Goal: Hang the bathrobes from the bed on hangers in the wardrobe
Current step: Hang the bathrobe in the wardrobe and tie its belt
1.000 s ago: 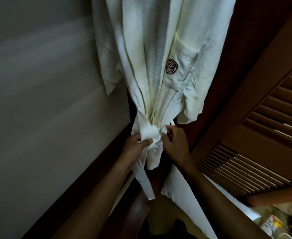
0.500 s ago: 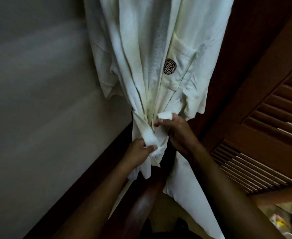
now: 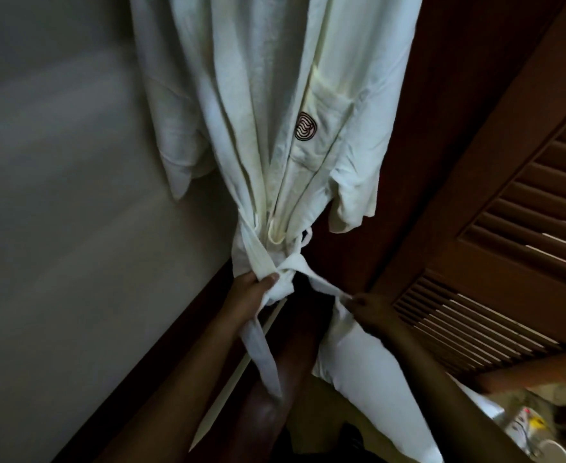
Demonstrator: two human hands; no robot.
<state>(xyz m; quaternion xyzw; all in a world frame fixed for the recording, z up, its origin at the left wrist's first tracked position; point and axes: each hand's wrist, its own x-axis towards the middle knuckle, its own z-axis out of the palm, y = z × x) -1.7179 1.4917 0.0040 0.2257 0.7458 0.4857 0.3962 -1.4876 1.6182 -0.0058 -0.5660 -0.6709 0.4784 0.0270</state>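
one hanging bathrobe (image 3: pixel 274 95), two hands each pinching its belt (image 3: pixel 295 265): left hand (image 3: pixel 251 295), right hand (image 3: pixel 371 312)

- We see our left hand (image 3: pixel 248 297) bare: no glove, ring or watch that we can make out.
- Our right hand (image 3: pixel 373 312) is bare too.
- Both forearms are uncovered as far as the lower edge; no sleeve or cuff shows.

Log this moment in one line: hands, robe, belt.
left hand: grips belt at knot | right hand: pinches belt end, pulled sideways | bathrobe: hanging, waist cinched | step: tying belt
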